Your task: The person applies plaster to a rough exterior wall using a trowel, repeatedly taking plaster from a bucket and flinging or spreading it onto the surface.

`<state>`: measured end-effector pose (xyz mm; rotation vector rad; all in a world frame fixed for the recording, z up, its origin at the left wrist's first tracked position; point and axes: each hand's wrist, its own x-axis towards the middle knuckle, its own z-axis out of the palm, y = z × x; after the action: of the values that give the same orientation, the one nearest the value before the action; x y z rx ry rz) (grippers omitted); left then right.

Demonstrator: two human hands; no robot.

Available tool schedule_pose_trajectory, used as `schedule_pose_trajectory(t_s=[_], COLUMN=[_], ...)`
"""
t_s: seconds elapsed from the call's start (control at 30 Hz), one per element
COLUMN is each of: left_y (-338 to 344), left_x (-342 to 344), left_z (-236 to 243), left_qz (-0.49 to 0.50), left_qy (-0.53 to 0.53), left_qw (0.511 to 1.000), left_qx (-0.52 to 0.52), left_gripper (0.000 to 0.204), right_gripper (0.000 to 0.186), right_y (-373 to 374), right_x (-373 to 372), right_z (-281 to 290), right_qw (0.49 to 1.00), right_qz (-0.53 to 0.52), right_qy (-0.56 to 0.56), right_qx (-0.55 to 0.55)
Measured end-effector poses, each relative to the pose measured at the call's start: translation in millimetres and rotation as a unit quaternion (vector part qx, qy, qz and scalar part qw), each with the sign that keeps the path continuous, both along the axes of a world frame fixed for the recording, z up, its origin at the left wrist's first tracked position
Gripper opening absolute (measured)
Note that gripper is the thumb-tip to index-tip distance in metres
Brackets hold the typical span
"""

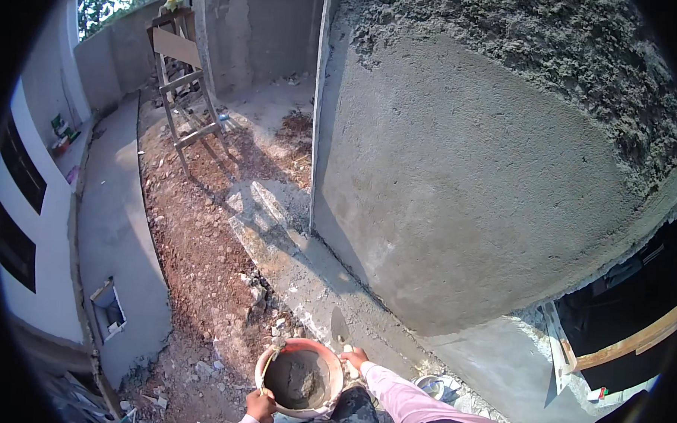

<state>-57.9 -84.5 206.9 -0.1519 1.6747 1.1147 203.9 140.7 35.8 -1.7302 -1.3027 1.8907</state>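
Left hand: the left hand [261,406] is clamped on the near rim of the pan [301,374], fingers curled over the edge; the wrist is cut off by the lower edge of the view.
Right hand: the right hand [356,357] is closed round the handle of the trowel [339,329]; the handle itself is hidden inside the fist.
Trowel: blade points up and away, just beyond the pan's far right rim.
Pan: round, reddish rim, low in the view between the hands; its underside is out of sight.
Mortar: a grey heap [300,383] lies in the pan; its depth cannot be told.
Wall: grey plaster [459,178], smoothed below, rough at the top.
Ladder: a wooden ladder [184,94] stands far off on red soil.
Sleeve: a pink sleeve [410,400] covers the right forearm.
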Motion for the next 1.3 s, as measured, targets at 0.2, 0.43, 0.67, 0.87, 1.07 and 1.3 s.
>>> schedule_pose_trajectory(t_s=[0.2, 0.43, 0.67, 0.87, 1.07, 1.3], left_y=[-4, 23, 20, 41, 82, 109], left_x=[-42, -78, -121, -137, -114, -91], left_z=[13, 28, 43, 74, 104, 117], left_qz=[0.046, 0.181, 0.237, 0.269, 0.224, 0.225], left_qy=[0.023, 0.039, 0.05, 0.013, 0.0, 0.001], left_qw=[0.991, 0.98, 0.969, 0.961, 0.967, 0.962], left_qx=[0.124, 0.067, 0.055, 0.067, 0.121, 0.152], left_gripper=[0.019, 0.022, 0.019, 0.014, 0.009, 0.024], right_gripper=[0.03, 0.036, 0.035, 0.054, 0.042, 0.031], right_y=[89, 38, -68, -38, 71, 202], right_x=[20, 148, 206, 198, 112, -59], right_z=[115, 86, 62, 48, 63, 206], right_qw=[0.968, 0.962, 0.9, 0.897, 0.92, 0.795], right_qz=[0.074, 0.043, 0.211, 0.174, 0.211, 0.38], right_qy=[-0.107, -0.237, -0.372, -0.308, -0.309, -0.079], right_qx=[0.216, 0.128, -0.083, -0.266, 0.119, 0.466])
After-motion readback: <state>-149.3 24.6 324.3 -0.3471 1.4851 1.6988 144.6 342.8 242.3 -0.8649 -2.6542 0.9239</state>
